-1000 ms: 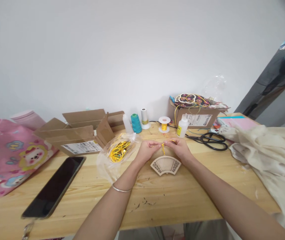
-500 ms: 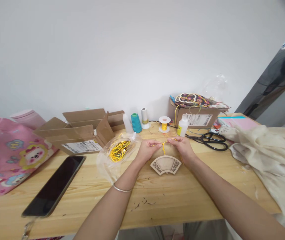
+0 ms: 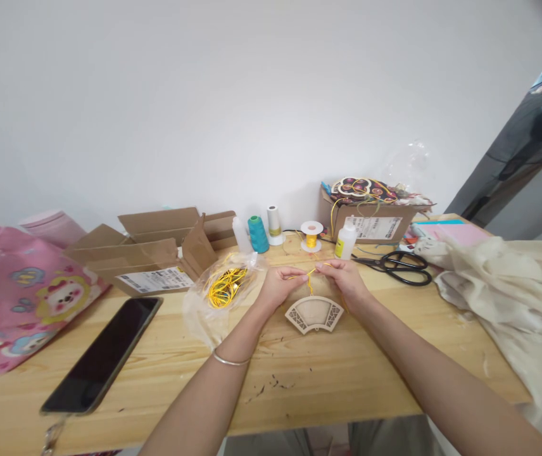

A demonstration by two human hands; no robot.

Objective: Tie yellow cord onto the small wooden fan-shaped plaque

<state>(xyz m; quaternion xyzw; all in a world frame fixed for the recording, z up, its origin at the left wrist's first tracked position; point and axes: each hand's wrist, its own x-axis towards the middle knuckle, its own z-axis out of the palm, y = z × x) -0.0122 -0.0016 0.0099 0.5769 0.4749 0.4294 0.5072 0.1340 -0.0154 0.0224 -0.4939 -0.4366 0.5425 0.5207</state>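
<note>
Above the middle of the bench (image 3: 337,377), gripping a thin yellow cord (image 3: 309,285) between thumb and fingertips of the left hand (image 3: 279,284), and pinching the same cord with thumb and forefinger of the right hand (image 3: 346,279). Closed on cord on both sides, fingertips near each other but apart, with a short length stretched between and a twisted part dropping from there. Below that part, joined to it at the top edge: a fan-shaped wooden piece (image 3: 315,313), with lattice cut-outs at either end, a plain panel in the middle and a small loop at the bottom. Hard to tell whether resting on the bench or hanging just over it.

Beside the left hand, a clear plastic bag (image 3: 204,315) with a tangle of yellow cord inside. Behind the hands, in a loose row, a teal thread cone (image 3: 258,235), a white spool (image 3: 273,220), a flanged spool with yellow thread (image 3: 311,241) and a small bottle with a yellow label (image 3: 346,242). To the right of the bottle, black-handled scissors (image 3: 411,276). Farther left, an open cardboard box (image 3: 133,258) and, nearer, a dark-screened phone (image 3: 104,354). At far right, heaped cream cloth (image 3: 518,291).
</note>
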